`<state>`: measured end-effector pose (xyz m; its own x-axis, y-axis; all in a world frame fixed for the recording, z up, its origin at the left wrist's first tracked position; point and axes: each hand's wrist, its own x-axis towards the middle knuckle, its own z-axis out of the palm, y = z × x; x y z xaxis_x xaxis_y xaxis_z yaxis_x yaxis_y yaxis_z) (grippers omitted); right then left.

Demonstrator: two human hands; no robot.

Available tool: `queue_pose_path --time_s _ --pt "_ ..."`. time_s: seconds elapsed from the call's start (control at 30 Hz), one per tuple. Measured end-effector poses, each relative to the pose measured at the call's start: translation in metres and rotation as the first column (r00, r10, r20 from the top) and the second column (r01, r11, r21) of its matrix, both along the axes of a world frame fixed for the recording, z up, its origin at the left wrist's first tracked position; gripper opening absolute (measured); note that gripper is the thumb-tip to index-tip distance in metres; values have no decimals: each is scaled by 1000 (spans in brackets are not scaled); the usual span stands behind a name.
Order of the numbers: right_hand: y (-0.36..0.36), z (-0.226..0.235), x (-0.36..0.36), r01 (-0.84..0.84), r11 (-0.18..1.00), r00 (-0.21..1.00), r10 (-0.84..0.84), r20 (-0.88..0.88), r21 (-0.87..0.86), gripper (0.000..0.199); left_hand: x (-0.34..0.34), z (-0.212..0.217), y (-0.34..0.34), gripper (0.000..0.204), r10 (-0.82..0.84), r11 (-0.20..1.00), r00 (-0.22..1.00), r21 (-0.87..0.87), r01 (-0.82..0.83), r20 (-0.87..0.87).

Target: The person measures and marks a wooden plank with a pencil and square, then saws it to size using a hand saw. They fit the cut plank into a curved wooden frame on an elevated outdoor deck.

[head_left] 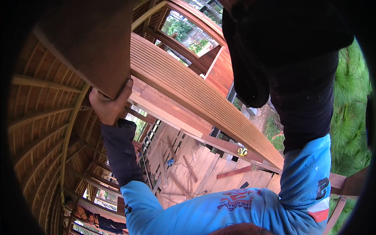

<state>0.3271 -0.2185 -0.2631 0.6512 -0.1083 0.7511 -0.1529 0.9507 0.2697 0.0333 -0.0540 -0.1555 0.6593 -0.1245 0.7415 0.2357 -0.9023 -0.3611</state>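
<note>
Raised at the upper left, my left hand (111,102) wraps its fingers round the lower corner of a broad brown wooden board (92,43). The board's upper part runs out of the picture. My right arm reaches up in a dark sleeve. At its end is a large black shape (250,66), too dark to tell glove from sleeve, and the fingers cannot be made out. Between my arms, a long grooved wooden plank (203,105) slopes from upper left to lower right. A yellow and black tape measure (242,150) sits on the beam beside the plank's lower end.
Below lies a plank floor (227,172) with several loose wood strips (190,168) and a small blue tool (169,162). Roof rafters (43,129) curve along the left. Another person (84,215) in orange and dark clothes is at the lower left. Green foliage (348,117) stands at the right.
</note>
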Motion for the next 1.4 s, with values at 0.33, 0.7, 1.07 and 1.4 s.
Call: queue_pose_path --time_s 0.33,0.7,1.07,1.4 --pt "52 -3 13 -20 990 999 25 35 -140 35 10 -2 -7 25 54 998 997 27 -55 61" --pt "169 -1 -12 -434 879 837 475 273 -198 25 4 -6 11 30 151 988 972 -51 -144 178" --pt "198 9 -40 -504 853 785 517 341 -133 30 -14 -7 12 39 211 961 970 -205 -185 117" --pt "212 19 -50 -369 926 870 373 323 -77 27 -11 -12 16 50 176 968 975 -206 -146 133"
